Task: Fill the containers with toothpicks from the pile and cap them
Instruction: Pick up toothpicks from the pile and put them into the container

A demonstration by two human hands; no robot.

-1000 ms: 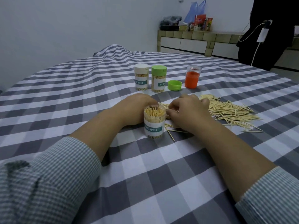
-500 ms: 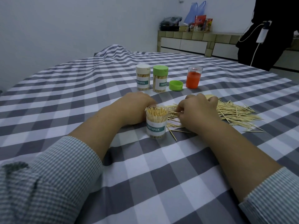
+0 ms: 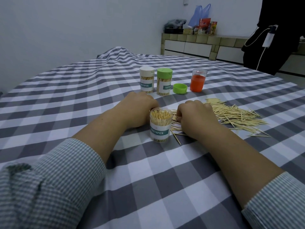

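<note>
Nearest you, the open container point(image 3: 160, 125) stands upright on the checked cloth point(image 3: 148, 187), packed with toothpicks and not yet capped; its label reads TOOTHPICK. Your left hand point(image 3: 137, 110) rests just behind and left of it, fingers hidden, so you cannot tell whether it grips anything. Your right hand point(image 3: 196, 116) has curled tighter over the near end of the pile point(image 3: 231, 114) than a second ago, fingers pinching at loose toothpicks beside the container; that suggests one more small bunch is being gathered before this container is closed. Farther back, the loose green cap point(image 3: 180, 88) lies between a green-capped container point(image 3: 164, 81), whose label shows TOOTH before it wraps out of sight, and an orange container point(image 3: 198, 82). Left of those stands a white-capped container point(image 3: 146, 79) labelled TOOTHPICK. Both capped ones look filled.
</note>
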